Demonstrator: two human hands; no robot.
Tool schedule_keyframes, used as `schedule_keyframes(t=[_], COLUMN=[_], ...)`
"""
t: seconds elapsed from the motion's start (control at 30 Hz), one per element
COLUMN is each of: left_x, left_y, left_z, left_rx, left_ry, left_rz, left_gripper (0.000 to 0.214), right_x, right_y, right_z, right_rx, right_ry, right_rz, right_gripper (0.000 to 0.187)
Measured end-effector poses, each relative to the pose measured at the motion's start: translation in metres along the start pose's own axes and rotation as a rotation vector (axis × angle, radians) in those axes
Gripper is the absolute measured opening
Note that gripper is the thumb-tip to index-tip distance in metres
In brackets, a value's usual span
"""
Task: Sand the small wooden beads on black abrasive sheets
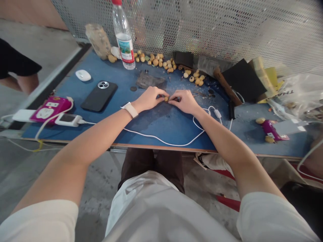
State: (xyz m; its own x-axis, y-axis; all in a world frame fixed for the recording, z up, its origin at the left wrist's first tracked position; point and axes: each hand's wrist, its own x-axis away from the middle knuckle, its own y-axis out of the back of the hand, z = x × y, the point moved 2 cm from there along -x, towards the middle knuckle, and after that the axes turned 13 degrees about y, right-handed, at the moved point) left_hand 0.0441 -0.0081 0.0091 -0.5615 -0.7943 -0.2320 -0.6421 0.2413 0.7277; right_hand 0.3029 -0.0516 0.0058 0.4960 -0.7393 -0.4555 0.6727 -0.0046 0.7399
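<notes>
Head view: a small tan bead (166,98) is pinched between the closed fingertips of the left hand (148,99) and the right hand (184,102), over the near middle of a blue work table (161,124). The fingers are curled inward, the hands nearly touch, and part of the bead is hidden by them. A white wristband (129,110) is worn on the left wrist. A white cable (164,141) is looped on the table just near the hands and is run left to a magenta power strip (50,109). To the left, a black phone (99,95) is laid flat, with a white mouse (83,75) beyond it. Farther off, a scatter of tan beads (156,61) is spread along the far edge beside a plastic water bottle (123,37). To the right, black foam pads (243,80) and a wooden handle (227,85) are placed, and a purple packet (271,131) is lying near a clear plastic bag (300,94). A perforated metal screen (227,30) is standing behind the table.
</notes>
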Motion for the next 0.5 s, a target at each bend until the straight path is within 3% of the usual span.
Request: schedule_keyframes(t=[0.13,0.3,0.5], left_x=[-0.0005,-0.0005,0.0006], left_y=[-0.0001,-0.0009,0.0008], left_z=[0.0015,0.0017,0.0001], left_rx=[0.002,0.007,-0.001], left_ry=[0.005,0.009,0.029], left_rz=[0.004,0.0,-0.007], left_gripper=[0.028,0.025,0.026], right_x=[0.0006,0.0012,0.0008], right_y=[-0.0001,-0.0023,-0.0033], right_z=[-0.0011,0.0,0.0023], right_rx=[0.026,0.027,0.044], right_ry=[-0.014,-0.002,-0.009], right_rz=[-0.061,0.0,-0.055], right_gripper=[0.018,0.017,0.015])
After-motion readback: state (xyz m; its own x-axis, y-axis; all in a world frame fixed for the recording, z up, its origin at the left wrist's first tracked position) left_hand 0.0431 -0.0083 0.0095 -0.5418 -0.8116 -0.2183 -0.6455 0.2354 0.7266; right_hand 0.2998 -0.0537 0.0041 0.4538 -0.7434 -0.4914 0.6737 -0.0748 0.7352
